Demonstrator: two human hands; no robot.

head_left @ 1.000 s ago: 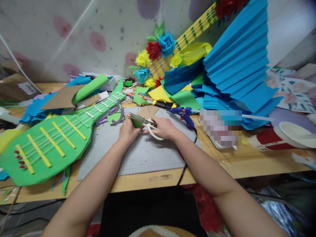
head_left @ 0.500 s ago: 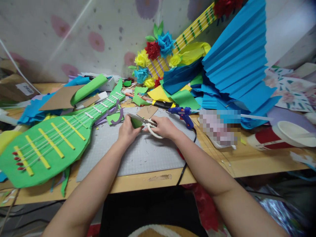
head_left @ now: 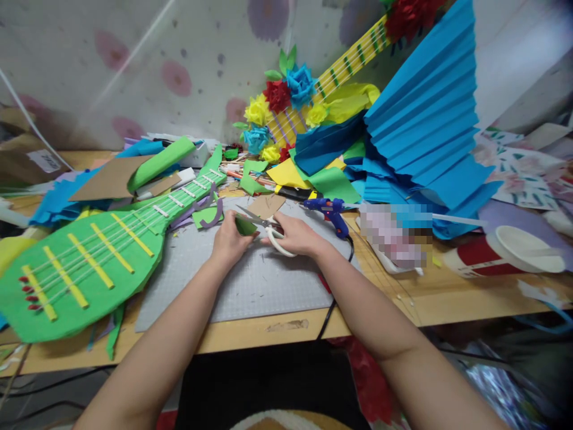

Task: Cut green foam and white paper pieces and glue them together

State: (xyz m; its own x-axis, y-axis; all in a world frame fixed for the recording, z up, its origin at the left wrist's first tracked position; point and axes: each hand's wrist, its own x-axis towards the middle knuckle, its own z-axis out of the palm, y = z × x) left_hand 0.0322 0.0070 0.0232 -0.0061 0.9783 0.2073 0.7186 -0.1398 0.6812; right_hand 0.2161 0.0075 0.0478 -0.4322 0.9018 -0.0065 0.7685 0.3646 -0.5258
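White-handled scissors (head_left: 281,243) are in my right hand (head_left: 298,235), their blades spread and pointing left over a small green paper piece (head_left: 246,226). My left hand (head_left: 231,240) pinches that piece between thumb and fingers, just below the blades. Both hands are above a grey cutting mat (head_left: 268,292). A brown cardboard piece (head_left: 267,205) lies on the mat just beyond the scissors. Left of my left hand is a green paper lute (head_left: 94,257) with yellow strips and white strings.
A blue glue gun (head_left: 330,210) with a black cord rests right of my right hand. Farther right are a blurred-out item (head_left: 391,239) and a red-and-white paper cup (head_left: 483,254). Pleated blue paper (head_left: 430,113) and a yellow flowered paper instrument (head_left: 286,125) stand behind.
The scissor blades have opened and lifted off the green paper, which has tilted slightly. Both hands stay in nearly the same place.
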